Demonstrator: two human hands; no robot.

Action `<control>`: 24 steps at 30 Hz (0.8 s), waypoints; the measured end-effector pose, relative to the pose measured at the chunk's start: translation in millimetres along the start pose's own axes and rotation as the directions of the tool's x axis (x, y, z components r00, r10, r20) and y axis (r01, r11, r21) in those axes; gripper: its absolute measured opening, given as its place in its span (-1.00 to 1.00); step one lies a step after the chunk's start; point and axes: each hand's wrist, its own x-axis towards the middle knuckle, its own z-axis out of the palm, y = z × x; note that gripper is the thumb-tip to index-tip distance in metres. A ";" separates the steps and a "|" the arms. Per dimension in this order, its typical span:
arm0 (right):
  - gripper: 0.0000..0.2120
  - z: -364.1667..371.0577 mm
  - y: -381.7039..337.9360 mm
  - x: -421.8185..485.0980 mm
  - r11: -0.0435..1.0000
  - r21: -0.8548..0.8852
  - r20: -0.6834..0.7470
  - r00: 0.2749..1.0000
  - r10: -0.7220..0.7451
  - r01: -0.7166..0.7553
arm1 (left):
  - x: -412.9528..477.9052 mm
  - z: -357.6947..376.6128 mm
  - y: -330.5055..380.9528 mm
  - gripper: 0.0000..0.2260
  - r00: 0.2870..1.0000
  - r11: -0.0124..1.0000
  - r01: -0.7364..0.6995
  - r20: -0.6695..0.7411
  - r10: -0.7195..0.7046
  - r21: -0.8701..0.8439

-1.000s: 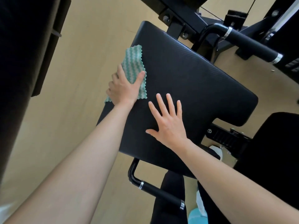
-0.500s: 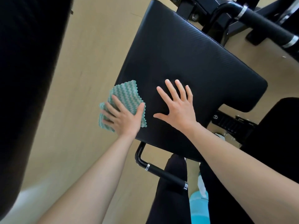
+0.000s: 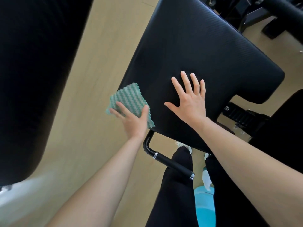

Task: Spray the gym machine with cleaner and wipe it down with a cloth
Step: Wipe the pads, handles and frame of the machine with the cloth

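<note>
Two hands on black ribbed machine pad (image 3: 196,46): left hand (image 3: 131,122), fingers spread flat, presses green-white wavy-striped cloth (image 3: 127,97) at lower-left edge; right hand (image 3: 191,102) splayed flat beside it; pad length runs upper right from cloth

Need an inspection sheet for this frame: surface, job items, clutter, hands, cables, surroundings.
Surface: black ribbed padded cushion, tilted; wetness cannot be told.
Job's things: green-and-white wavy-striped cloth overhanging the cushion's near left edge; teal-and-white object between the legs, possibly the sprayer.
Clutter: nothing seen.
Hands: left hand presses the cloth, fingers straight; right hand flat on the cushion, fingers spread.
Cables: nothing seen.
Surroundings: beige wood floor; black chrome-ringed handle below the cushion; blurred dark shape at left.
</note>
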 end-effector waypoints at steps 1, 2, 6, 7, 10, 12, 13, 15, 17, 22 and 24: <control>-0.17 0.2 -1.9 -1.9 1.000 0.011 0.004 1.000 0.012 -0.012 | -14.7 7.0 1.4 0.03 0.999 1.000 -0.030 0.037 0.030 -0.005; -0.19 0.0 -3.1 -4.1 0.999 0.032 0.004 1.000 0.023 -0.023 | -29.2 14.6 4.8 0.03 0.995 0.998 -0.058 0.077 0.059 -0.013; -0.39 3.0 -3.4 -25.0 0.973 0.224 -0.083 0.993 0.082 -0.061 | -71.3 27.1 15.5 -0.17 0.973 0.994 -0.074 0.214 0.090 -0.079; -0.46 4.3 -4.3 -34.3 0.954 0.288 -0.134 0.983 0.129 -0.086 | -77.1 21.7 13.2 -0.27 0.967 0.993 -0.079 0.237 0.097 -0.086; -0.55 10.8 -13.3 -69.0 0.898 0.417 -0.220 0.942 0.254 -0.144 | -75.2 -4.8 -7.9 -0.52 0.954 0.973 -0.216 0.196 0.227 -0.078; -0.54 19.1 -29.0 -91.6 0.906 0.420 -0.237 0.956 0.173 -0.060 | -61.9 -22.5 -26.6 -0.59 0.905 0.909 -0.417 0.090 0.417 -0.019; -0.52 24.4 -38.7 -100.1 0.914 0.405 -0.241 0.966 0.097 0.009 | -52.2 -28.2 -37.2 -0.59 0.849 0.850 -0.526 0.081 0.522 0.038; -0.48 38.9 -56.9 -110.4 0.924 0.353 -0.247 0.967 -0.059 0.147 | -28.2 -34.3 -56.3 -0.53 0.680 0.659 -0.733 0.167 0.713 0.171; -0.39 52.1 -69.7 -109.1 0.937 0.270 -0.227 0.960 -0.163 0.222 | -1.5 -36.4 -65.8 -0.43 0.537 0.476 -0.841 0.283 0.795 0.259; -0.29 69.4 -73.3 -90.6 0.976 0.146 -0.221 0.967 -0.130 0.164 | 38.5 -27.4 -72.2 -0.49 0.338 0.226 -0.897 0.263 0.903 0.379; -0.26 73.0 -67.3 -91.9 0.980 0.119 -0.224 0.966 -0.133 0.162 | 41.4 -19.3 -72.9 -0.54 0.276 0.172 -0.907 0.235 0.932 0.384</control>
